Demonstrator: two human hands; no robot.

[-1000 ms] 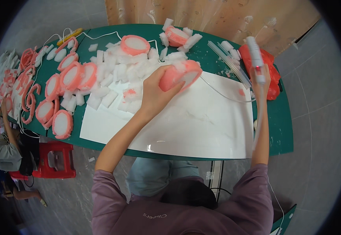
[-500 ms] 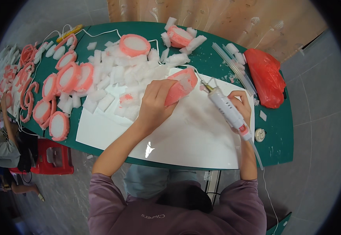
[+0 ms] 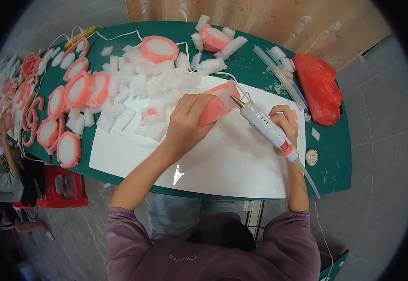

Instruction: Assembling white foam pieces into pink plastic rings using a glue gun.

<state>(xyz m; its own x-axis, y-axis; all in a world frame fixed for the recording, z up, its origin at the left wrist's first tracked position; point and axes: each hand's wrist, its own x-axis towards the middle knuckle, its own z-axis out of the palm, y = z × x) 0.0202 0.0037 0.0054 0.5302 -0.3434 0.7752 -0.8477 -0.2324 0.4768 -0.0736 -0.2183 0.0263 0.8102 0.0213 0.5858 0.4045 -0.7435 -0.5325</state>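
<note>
Left hand: grip closed, thumb side hidden, pinching a pink foam piece tilted on edge above the white sheet on the green worktop. Right hand: fingers curled behind the glue gun, grip apparently closed round it. Brass nozzle at the foam's edge; touching or just short, cannot tell.

Progress, as judged from the layout: pink-ringed rounds at left look ringed all round, no white blocks fixed to their visible rims. One pink round at the far edge has white blocks about its sides, seemingly further along. The held piece shows no block on its visible side, so it seems early on. Plenty left: loose white blocks heaped beside the left hand, clear sticks lying at right.
</note>
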